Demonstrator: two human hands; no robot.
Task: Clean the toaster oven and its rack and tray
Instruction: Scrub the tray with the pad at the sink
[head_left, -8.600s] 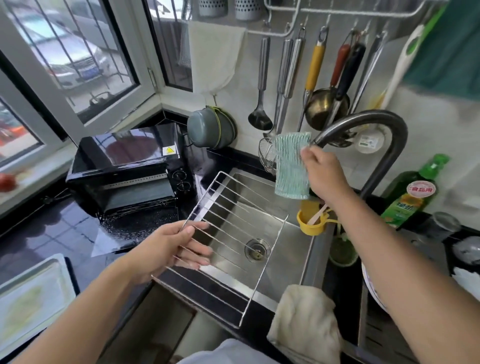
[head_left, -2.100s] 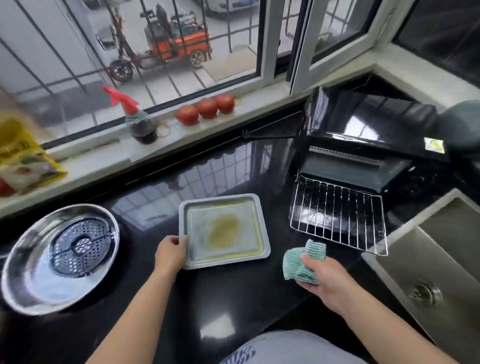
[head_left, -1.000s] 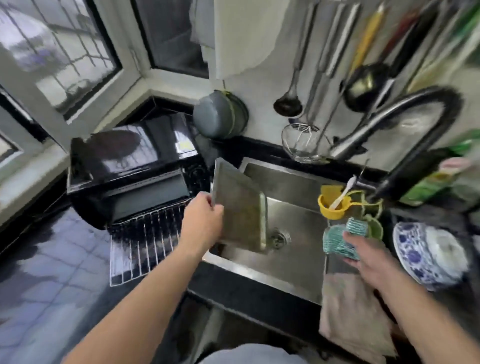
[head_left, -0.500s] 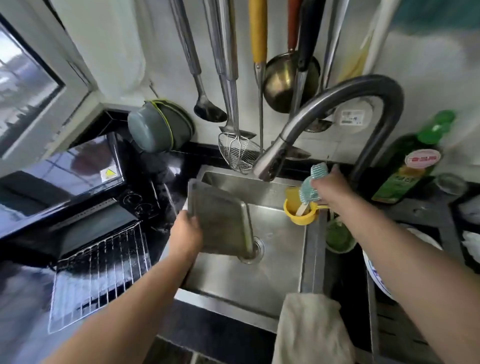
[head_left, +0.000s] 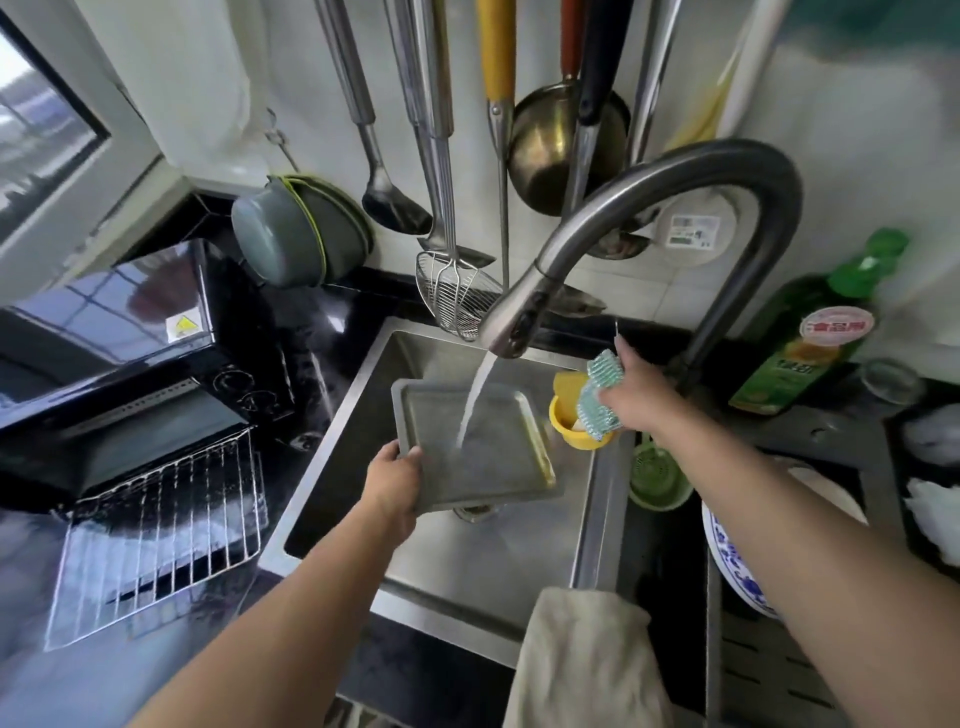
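Tray (head_left: 483, 452) is being rinsed mid-frame, gripped by left hand (head_left: 392, 480); cloth (head_left: 600, 397) clutched in right hand (head_left: 641, 397), probably at the tap lever; scrubbing likely needed next.

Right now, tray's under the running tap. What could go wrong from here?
1. The left hand grips the flat grey metal baking tray by one corner only; wet, it may slip into the steel sink.
2. The stream from the curved grey faucet hits the tilted tray and could splash the black toaster oven beside the sink.
3. The right hand is busy holding the teal scrubbing cloth, so cannot steady it.
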